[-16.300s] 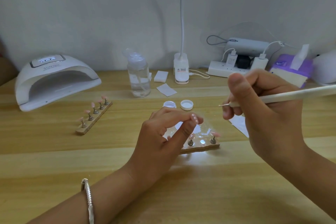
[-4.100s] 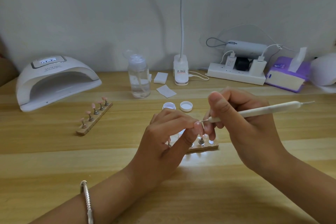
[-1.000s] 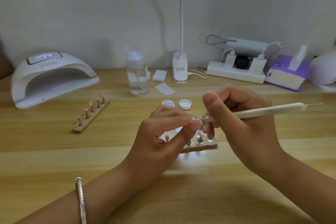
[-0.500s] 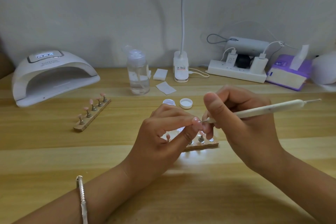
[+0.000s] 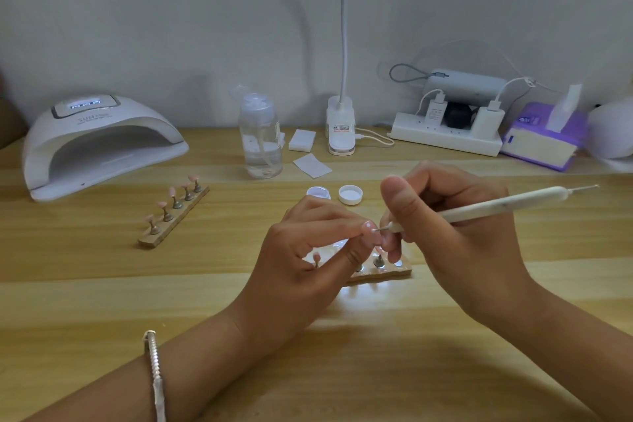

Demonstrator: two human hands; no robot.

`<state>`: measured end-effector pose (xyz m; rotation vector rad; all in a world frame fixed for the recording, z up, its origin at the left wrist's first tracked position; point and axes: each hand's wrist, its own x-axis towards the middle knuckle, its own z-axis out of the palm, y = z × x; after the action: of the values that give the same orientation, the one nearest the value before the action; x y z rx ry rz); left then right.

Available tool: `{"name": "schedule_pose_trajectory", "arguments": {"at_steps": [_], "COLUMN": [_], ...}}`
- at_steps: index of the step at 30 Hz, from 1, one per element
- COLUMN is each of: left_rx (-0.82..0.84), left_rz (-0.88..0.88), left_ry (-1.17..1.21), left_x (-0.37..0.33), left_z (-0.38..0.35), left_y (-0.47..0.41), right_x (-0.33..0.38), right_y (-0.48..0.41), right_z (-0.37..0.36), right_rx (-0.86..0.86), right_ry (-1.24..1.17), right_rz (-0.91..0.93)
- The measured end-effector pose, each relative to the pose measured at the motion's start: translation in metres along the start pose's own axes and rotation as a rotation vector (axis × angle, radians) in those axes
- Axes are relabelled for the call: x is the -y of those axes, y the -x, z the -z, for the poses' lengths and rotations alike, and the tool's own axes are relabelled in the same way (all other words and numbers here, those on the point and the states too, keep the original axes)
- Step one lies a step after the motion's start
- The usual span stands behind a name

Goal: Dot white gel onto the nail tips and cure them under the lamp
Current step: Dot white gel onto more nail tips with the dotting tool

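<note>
Above the holder (image 5: 394,273), dotting tool (image 5: 496,207) at edge of nail tip (image 5: 368,226).

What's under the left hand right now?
A wooden stand lies under the left hand. Its right end, metal posts and one pink tip show; the hand covers the rest.

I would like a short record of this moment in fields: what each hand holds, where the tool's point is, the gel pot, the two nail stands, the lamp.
left hand: pinches one pink nail tip above the near stand
right hand: grips the dotting tool like a pen
contact: the tool's metal point is at the nail tip's surface
gel pot: open, lid beside it
far stand: five pink tips, in front of the lamp
lamp state: display lit
</note>
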<state>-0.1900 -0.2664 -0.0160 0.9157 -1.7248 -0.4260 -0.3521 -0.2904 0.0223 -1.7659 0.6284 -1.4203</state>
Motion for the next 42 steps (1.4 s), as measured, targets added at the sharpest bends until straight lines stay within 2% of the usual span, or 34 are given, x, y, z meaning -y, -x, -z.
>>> {"name": "schedule_pose_trajectory", "arguments": {"at_steps": [42], "left_rx": [-0.028], "left_rz": [0.016], "left_ry": [0.001], "left_x": [0.0028], "left_z": [-0.0009], "left_y": [0.0016], "right_x": [-0.0017], "right_y": [-0.0017], "right_z": [0.0028], "right_rx": [0.000], "right_ry": [-0.059], "right_rz": [-0.007]}}
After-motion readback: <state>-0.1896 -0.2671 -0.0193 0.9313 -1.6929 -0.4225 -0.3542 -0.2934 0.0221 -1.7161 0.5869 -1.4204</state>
